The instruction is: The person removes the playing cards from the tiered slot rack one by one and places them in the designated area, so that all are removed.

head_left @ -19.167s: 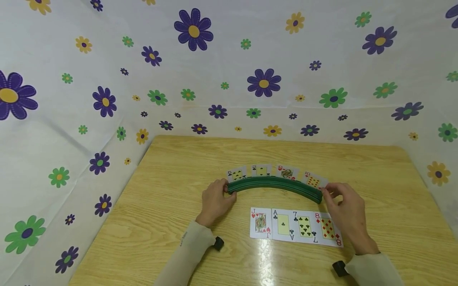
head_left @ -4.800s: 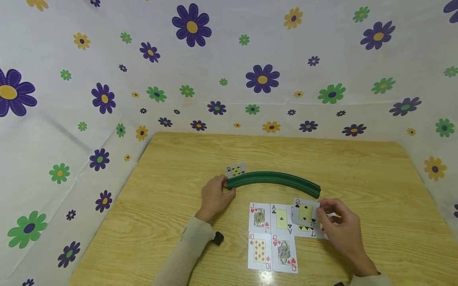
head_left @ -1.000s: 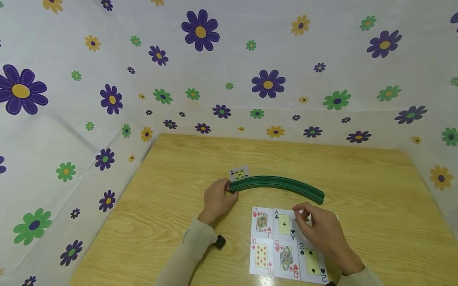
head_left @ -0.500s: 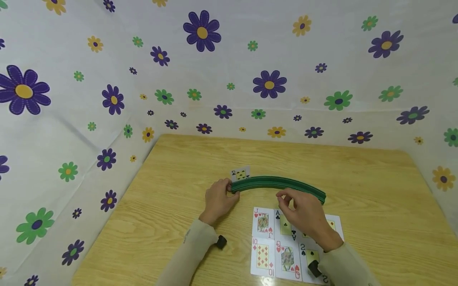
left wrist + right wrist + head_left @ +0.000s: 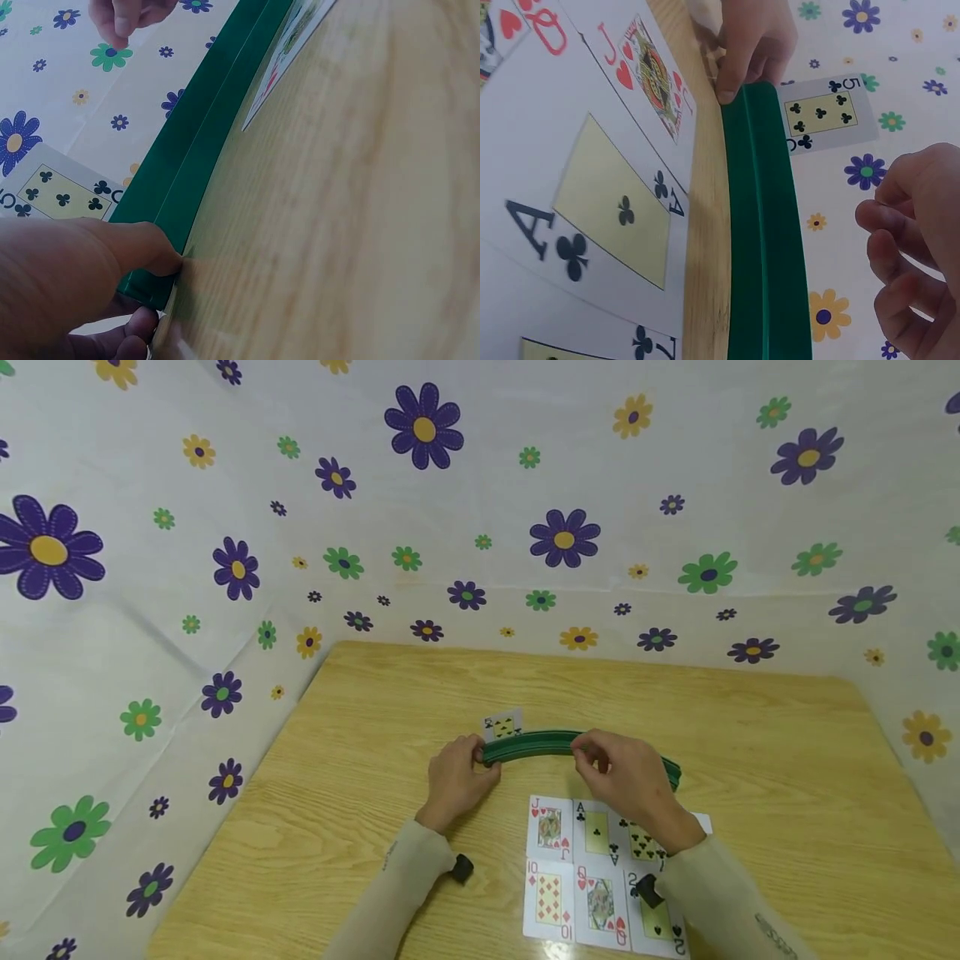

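Observation:
My left hand (image 5: 456, 779) grips the left end of a curved green card holder (image 5: 534, 744), thumb in front. One playing card, the five of clubs (image 5: 503, 724), stands in the holder's slot beside that hand. Over the middle of the holder hovers my right hand (image 5: 630, 775), its fingers loosely bent. The right wrist view shows nothing between those fingers (image 5: 900, 217), which are apart from the five of clubs. Face-up cards lie in two rows in front: the jack of hearts (image 5: 549, 828), ace of clubs (image 5: 596, 831), ten of diamonds (image 5: 548, 900) and queen of hearts (image 5: 600, 906) are plain to see.
The right forearm partly covers the seven of clubs (image 5: 641, 842), the two of spades (image 5: 657, 927) and a card at the upper row's right end. A wooden table (image 5: 360, 735) carries everything. Flower-printed white sheeting (image 5: 480, 485) rises behind it and at the sides.
The ten, queen and two have left the holder over the earlier frames and now lie in a lower row. Lately my right hand has moved left and up from the cards to above the holder.

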`<state>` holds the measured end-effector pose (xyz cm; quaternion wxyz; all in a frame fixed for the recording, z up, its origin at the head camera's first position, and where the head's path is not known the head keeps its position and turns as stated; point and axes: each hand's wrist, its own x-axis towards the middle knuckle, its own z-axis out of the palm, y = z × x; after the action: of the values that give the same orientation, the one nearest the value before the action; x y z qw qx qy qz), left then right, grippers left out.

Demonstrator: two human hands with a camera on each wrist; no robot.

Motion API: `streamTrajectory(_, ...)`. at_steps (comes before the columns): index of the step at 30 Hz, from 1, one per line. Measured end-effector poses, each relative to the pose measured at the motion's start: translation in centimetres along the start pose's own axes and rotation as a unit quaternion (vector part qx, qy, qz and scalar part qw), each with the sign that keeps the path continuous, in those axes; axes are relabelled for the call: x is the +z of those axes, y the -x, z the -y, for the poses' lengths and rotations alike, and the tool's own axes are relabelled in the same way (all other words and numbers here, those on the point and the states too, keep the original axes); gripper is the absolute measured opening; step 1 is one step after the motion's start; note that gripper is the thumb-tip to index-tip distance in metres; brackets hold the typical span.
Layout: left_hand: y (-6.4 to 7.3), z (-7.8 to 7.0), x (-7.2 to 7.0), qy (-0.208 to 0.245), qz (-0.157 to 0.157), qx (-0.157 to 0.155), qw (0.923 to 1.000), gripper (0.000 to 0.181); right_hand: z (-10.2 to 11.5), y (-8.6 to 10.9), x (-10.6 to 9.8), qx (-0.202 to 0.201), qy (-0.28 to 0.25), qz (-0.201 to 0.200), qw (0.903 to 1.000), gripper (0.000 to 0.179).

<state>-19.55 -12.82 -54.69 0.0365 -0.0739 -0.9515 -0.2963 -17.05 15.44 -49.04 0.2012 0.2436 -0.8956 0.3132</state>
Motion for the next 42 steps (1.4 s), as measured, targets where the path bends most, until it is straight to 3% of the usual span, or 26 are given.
streamTrajectory(8,0.1,0.0,0.0,0.003,-0.002,0.0,1.0,0.023,-0.3,-1.1,0.6,0.001,-0.01,-0.006,0.9999,0.014)
streamTrajectory(17,-0.1,-0.1,0.1,-0.007,0.004,0.006,0.9999,0.022,-0.4,-2.0,2.2,0.025,-0.038,-0.028,0.9986,0.043)
streamTrajectory(22,-0.2,0.0,0.2,-0.011,0.011,-0.006,0.9999,0.023,-0.3,-2.5,2.9,0.044,-0.069,-0.024,0.9964,0.042)
streamTrajectory(33,-0.2,0.2,0.2,-0.006,0.008,-0.006,0.9999,0.024,0.3,-3.4,4.4,0.124,-0.152,0.045,0.9796,0.035)
streamTrajectory(42,-0.1,0.1,0.0,-0.004,0.004,-0.003,1.0,0.025,0.9,-3.6,5.5,0.15,-0.195,0.059,0.9675,0.034)
